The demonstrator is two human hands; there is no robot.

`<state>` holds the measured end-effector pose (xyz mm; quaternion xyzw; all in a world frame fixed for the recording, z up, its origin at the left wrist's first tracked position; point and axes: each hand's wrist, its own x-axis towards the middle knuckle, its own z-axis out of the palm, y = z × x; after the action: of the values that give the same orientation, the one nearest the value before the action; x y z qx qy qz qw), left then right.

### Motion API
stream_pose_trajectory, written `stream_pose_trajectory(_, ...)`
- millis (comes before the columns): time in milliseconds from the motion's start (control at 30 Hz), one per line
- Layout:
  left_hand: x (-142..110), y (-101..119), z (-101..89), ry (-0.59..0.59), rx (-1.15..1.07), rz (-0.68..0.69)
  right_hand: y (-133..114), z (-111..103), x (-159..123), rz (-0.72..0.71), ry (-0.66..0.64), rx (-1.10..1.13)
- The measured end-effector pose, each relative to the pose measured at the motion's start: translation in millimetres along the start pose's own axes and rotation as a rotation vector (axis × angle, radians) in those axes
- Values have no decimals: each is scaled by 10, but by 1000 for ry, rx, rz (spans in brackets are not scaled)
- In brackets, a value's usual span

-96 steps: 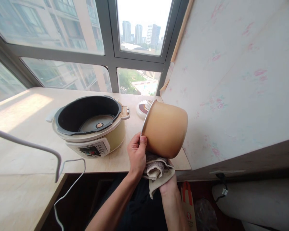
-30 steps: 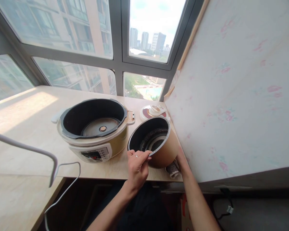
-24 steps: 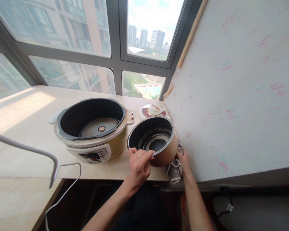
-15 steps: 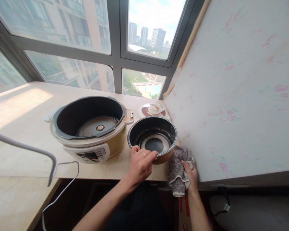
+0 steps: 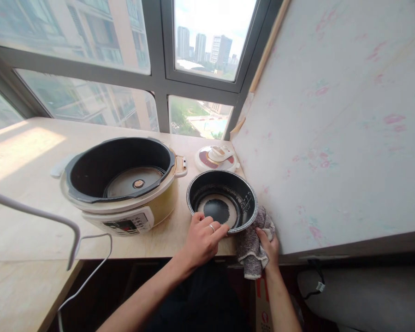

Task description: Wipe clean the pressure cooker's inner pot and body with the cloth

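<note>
My left hand [image 5: 204, 237] is closed on the near rim of a black-lined inner cooking pot [image 5: 240, 196] with worn patches on its bottom. In my right hand [image 5: 269, 246] is a bunched grey-brown towel [image 5: 251, 246] with a pale edge; its upper part lies against the pot's right side. The pot is tilted a little, its mouth facing up and toward me. Left of it stands the electric pressure cooker body [image 5: 162, 203], lidless, with a control panel [image 5: 124, 225] on its front. Behind the pot lies the cooker's lid [image 5: 207, 162].
A pale wooden counter [image 5: 152, 246] runs under the windows [image 5: 207, 83]. Close on the right rises a flowered wall [image 5: 332, 138]. A white cord [image 5: 93, 272] and a thick grey-white bar [image 5: 38, 210] cross the left side. Below the counter stands a printed cardboard box [image 5: 263, 309].
The pot has turned and tipped slightly toward the right, so the scale marks inside show more. The towel has come in against its side. My view has shifted a little.
</note>
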<state>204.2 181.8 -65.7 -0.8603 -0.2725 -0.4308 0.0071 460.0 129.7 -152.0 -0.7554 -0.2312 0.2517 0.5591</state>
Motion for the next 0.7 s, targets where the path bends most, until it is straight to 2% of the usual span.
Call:
stream_pose_trajectory(167, -16, -13, 37, -44, 54, 15, 31, 13, -4, -14, -100, -34)
stream_pose_trajectory(267, -20, -63, 64, -53, 73, 20, -16, 21, -51, -75, -161, -89)
stream_pose_trajectory(400, -19, -137, 77, -67, 89, 30, -91, 16, -104, -74, -274, -114)
stream_pose_trajectory(533, 12, -194, 75, -64, 107, 37, -119, 21, -108, -95, -301, -99)
stream_pose_trajectory(700, 72, -272, 120, -104, 126, 16, -164, 34, -105, -42, -292, -85)
